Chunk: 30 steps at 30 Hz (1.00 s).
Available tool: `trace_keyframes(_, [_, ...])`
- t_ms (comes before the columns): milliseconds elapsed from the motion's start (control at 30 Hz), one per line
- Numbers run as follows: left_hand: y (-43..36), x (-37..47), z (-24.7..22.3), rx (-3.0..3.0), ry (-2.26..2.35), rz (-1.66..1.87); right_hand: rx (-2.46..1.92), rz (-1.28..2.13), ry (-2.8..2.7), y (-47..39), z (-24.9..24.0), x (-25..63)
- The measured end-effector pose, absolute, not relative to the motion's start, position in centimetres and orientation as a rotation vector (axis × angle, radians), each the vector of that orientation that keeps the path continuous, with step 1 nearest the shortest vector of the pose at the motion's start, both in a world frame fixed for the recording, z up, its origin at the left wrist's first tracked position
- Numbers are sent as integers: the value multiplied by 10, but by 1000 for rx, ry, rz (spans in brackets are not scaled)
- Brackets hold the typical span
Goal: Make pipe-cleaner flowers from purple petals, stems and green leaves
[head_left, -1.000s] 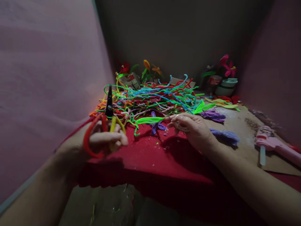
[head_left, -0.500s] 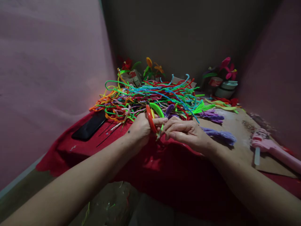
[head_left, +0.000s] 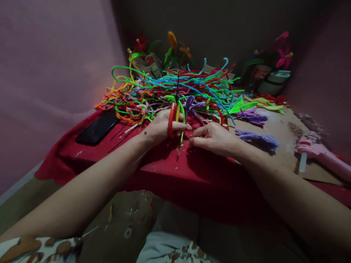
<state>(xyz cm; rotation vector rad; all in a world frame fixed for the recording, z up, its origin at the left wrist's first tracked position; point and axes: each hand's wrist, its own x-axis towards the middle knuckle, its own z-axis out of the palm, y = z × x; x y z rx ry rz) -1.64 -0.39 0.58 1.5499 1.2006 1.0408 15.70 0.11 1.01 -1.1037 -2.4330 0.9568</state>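
Note:
My left hand (head_left: 161, 126) is closed around scissors (head_left: 171, 120) with orange-red handles, their dark blades pointing up and away over the pile. The same hand holds a bright green pipe cleaner piece (head_left: 182, 113), whose thin twisted end hangs below the fingers. My right hand (head_left: 212, 138) is just right of that end, apart from it, with thumb and fingers pinched together. Whatever may be between those fingertips is too small to make out. Beyond the hands lies a tangled pile of coloured pipe cleaners (head_left: 164, 82), with a purple looped piece (head_left: 192, 104) at its near side.
A black phone (head_left: 96, 128) lies left on the red cloth (head_left: 164, 168). Purple pipe cleaner bundles (head_left: 257, 139) rest on cardboard (head_left: 274, 126) at right, near a pink glue gun (head_left: 315, 148). Pipe cleaner flowers (head_left: 172, 40) and a lidded jar (head_left: 274, 82) stand at the back.
My right hand has come away from the green piece's lower end, which now hangs free. The scissors stand more upright in my left hand. The view has tilted downward.

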Motion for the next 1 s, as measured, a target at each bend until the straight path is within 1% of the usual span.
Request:
trace_keyframes(133, [-7,-32,17,1610,1416,836,-1124,1037,-2519,5,17,154])
trace_keyframes(267, [-34,-57,34,1651,1538,646,-1124,1181,-2509,8,22,155])
trace_keyframes(333, [-57,-65,38,1608,1412,534,-1086,1227,-2501,9,23,157])
trace_keyframes(400, [-81,-67,35,1404,1224,507,-1048,1259,-2496,10,21,159])
trace_keyframes(467, [-104,-62,29,1140,1006,402,-1010,1293,-2477,12,18,161])
trace_keyframes(533, [-121,-54,22,940,887,399,-975,1329,-2453,14,14,163])
trace_keyframes(633, [-133,-40,12,802,747,391,-957,1347,-2420,15,12,166])
trace_keyframes(800, [-128,-28,-1,697,653,367,-933,1426,-2375,14,14,168])
trace_keyframes(1000, [-119,-23,-6,743,667,373,-954,1374,-2370,11,16,170])
